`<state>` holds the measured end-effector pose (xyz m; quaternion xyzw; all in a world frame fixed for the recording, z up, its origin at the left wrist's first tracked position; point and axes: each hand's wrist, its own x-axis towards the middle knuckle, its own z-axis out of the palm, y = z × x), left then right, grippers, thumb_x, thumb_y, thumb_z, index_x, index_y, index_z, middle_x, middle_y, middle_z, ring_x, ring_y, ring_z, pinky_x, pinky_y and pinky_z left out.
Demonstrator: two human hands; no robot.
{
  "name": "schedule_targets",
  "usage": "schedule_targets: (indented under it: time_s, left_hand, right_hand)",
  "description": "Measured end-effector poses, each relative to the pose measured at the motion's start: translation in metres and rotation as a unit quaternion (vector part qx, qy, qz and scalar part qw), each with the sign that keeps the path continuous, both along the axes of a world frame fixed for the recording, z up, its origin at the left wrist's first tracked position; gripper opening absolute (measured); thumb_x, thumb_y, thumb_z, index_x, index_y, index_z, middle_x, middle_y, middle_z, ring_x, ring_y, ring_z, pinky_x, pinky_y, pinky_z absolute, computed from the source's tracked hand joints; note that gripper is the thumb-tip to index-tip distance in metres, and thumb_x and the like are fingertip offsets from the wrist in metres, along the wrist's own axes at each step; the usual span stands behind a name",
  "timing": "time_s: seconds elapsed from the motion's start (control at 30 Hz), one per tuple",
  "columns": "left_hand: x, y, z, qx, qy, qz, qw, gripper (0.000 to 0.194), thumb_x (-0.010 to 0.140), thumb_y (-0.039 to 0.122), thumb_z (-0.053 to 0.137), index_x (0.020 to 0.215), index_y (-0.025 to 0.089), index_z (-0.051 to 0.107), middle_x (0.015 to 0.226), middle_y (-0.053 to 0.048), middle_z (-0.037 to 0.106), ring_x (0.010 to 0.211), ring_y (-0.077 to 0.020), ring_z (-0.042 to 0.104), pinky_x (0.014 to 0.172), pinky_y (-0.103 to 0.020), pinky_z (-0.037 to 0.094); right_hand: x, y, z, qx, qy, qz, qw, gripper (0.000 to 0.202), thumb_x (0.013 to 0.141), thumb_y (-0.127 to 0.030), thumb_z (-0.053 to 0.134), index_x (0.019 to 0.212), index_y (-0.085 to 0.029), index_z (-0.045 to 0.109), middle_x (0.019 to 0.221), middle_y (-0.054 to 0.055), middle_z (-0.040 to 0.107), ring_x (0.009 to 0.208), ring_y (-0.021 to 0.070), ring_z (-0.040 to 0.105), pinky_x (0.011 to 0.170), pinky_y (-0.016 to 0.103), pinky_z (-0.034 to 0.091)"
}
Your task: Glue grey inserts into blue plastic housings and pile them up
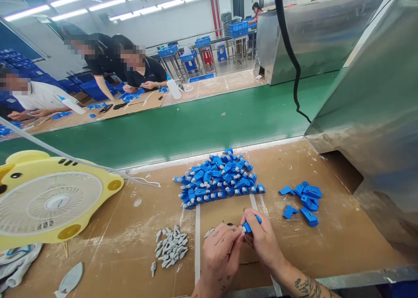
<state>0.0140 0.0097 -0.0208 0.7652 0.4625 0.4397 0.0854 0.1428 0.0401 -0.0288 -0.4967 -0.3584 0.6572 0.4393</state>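
My right hand [264, 239] is closed round a small blue plastic part [251, 225], held tilted just above the table. At the part's near left end shows a small pale grey piece [244, 229]. My left hand [222, 250] pinches at that grey end, its fingertips meeting those of the right; how far the piece sits inside the blue part is hidden. Beyond my hands lies a big heap of blue parts [217, 176], many with pale tips. Loose grey pieces [171, 246] are piled left of my left hand. Several blue parts [308, 195] without visible pale tips lie to the right.
A yellow fan [111, 187] lies at the left, with a white cable [81, 160] over it. Behind the table runs a green conveyor belt [196, 130]. A metal housing [375, 137] bounds the right side. Co-workers [146, 73] sit and stand across the belt.
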Motion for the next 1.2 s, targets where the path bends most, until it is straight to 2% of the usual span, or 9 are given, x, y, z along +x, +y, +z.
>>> schedule_targets:
  time_s: [0.27,0.43,0.5,0.6,0.7,0.8,0.93,1.03,1.2]
  left_hand:
    - [0.007,0.004,0.006,-0.02,-0.033,0.007,0.999,0.022,0.103,0.018,0.051,0.089,0.022,0.067,0.075,-0.001,0.074,0.06,-0.0138,0.066,0.057,-0.023,0.052]
    - [-0.016,0.006,0.022,-0.091,-0.023,0.016,0.995,0.023,0.102,0.023,0.055,0.087,0.022,0.073,0.07,0.0,0.073,0.059,-0.0136,0.066,0.055,-0.022,0.052]
    - [-0.043,0.006,0.03,-0.092,0.002,0.071,0.993,0.022,0.1,0.025,0.056,0.088,0.022,0.075,0.07,0.0,0.073,0.059,-0.0139,0.066,0.056,-0.022,0.051]
    - [-0.096,0.007,0.036,-0.085,0.039,0.213,0.973,0.023,0.095,0.032,0.058,0.085,0.023,0.076,0.071,-0.001,0.074,0.055,-0.0151,0.064,0.055,-0.024,0.051]
    - [-0.142,0.018,0.033,-0.147,0.074,0.32,0.933,0.027,0.089,0.038,0.055,0.078,0.023,0.075,0.068,-0.002,0.075,0.053,-0.0178,0.063,0.053,-0.026,0.048]
    - [-0.162,0.042,0.022,-0.219,0.095,0.36,0.902,0.024,0.083,0.032,0.055,0.07,0.023,0.072,0.066,-0.003,0.075,0.061,-0.0205,0.066,0.06,-0.028,0.047]
    - [-0.157,0.077,0.007,-0.24,0.088,0.361,0.897,0.021,0.081,0.026,0.057,0.066,0.022,0.071,0.066,-0.004,0.075,0.068,-0.0222,0.07,0.065,-0.028,0.049]
    - [-0.154,0.09,0.003,-0.256,0.074,0.346,0.9,0.019,0.082,0.026,0.059,0.073,0.021,0.074,0.074,-0.004,0.078,0.075,-0.0229,0.073,0.072,-0.029,0.052]
    - [-0.178,0.068,0.017,-0.292,0.072,0.33,0.895,0.025,0.086,0.031,0.056,0.094,0.02,0.077,0.086,-0.005,0.08,0.083,-0.0234,0.074,0.079,-0.031,0.055]
  right_hand:
    - [-0.004,-0.002,-0.007,0.002,-0.024,0.016,1.0,0.063,0.077,-0.083,0.054,0.063,-0.023,0.047,0.058,-0.003,0.04,0.052,0.0132,0.036,0.046,0.026,0.031]
    - [0.027,0.007,0.0,0.098,-0.108,0.131,0.981,0.06,0.088,-0.076,0.045,0.103,-0.022,0.065,0.061,-0.002,0.053,0.055,0.0181,0.051,0.053,0.029,0.043]
    - [0.058,0.014,0.001,0.212,-0.249,0.157,0.932,0.044,0.093,-0.058,0.053,0.114,-0.023,0.068,0.08,0.005,0.068,0.072,0.023,0.063,0.07,0.035,0.052]
    - [0.113,0.025,-0.012,0.381,-0.424,0.193,0.799,0.025,0.091,-0.036,0.058,0.107,-0.028,0.075,0.096,0.009,0.075,0.089,0.0275,0.068,0.08,0.038,0.053]
    - [0.153,0.034,-0.037,0.501,-0.509,0.195,0.673,0.035,0.084,-0.021,0.057,0.11,-0.032,0.077,0.104,0.008,0.077,0.1,0.0293,0.069,0.083,0.039,0.052]
    - [0.167,0.04,-0.053,0.533,-0.536,0.194,0.625,0.034,0.085,-0.017,0.055,0.102,-0.033,0.08,0.093,0.008,0.079,0.09,0.0268,0.071,0.076,0.036,0.051]
    - [0.167,0.043,-0.054,0.53,-0.519,0.209,0.637,0.028,0.091,-0.021,0.056,0.103,-0.03,0.079,0.09,0.007,0.079,0.08,0.0228,0.073,0.071,0.032,0.055]
    - [0.168,0.037,-0.057,0.514,-0.49,0.195,0.676,0.025,0.096,-0.035,0.057,0.108,-0.029,0.079,0.097,0.008,0.079,0.086,0.0247,0.075,0.076,0.032,0.06]
    - [0.173,0.015,-0.083,0.449,-0.429,0.15,0.77,0.035,0.098,-0.051,0.053,0.103,-0.031,0.081,0.101,0.01,0.08,0.087,0.0282,0.077,0.078,0.034,0.064]
